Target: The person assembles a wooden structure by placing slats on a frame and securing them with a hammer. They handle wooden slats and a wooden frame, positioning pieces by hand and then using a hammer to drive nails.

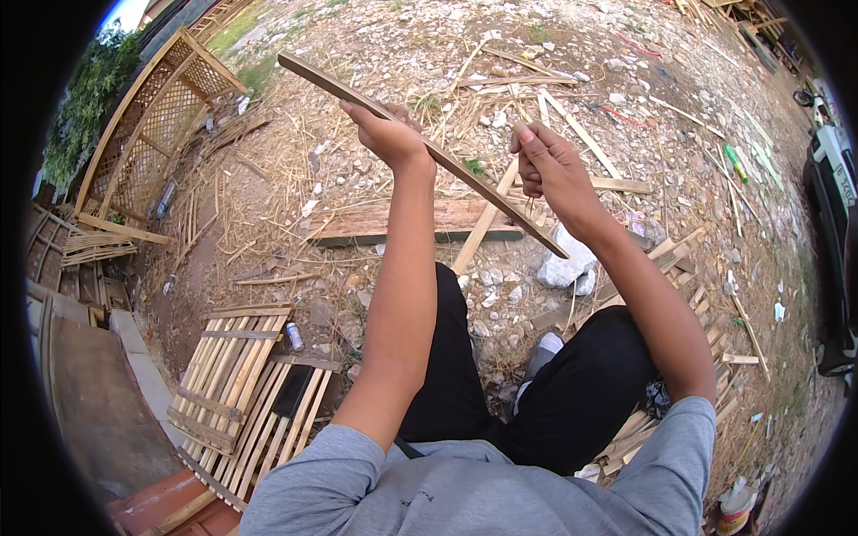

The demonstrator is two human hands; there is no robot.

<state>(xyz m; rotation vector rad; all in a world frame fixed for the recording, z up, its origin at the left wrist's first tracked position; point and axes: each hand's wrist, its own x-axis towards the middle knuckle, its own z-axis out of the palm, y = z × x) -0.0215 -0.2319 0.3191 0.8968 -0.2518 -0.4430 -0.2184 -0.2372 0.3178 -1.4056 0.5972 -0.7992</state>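
Left hand (386, 134) grips bamboo slat (465, 174); right hand (547, 163) beside.

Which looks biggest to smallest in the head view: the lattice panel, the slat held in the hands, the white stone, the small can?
1. Lattice panel
2. Slat, though nearness to the camera enlarges it
3. White stone
4. Small can

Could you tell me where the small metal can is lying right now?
In the head view, the small can lies low on the left, on the slatted bamboo panels, left of the person's left forearm.
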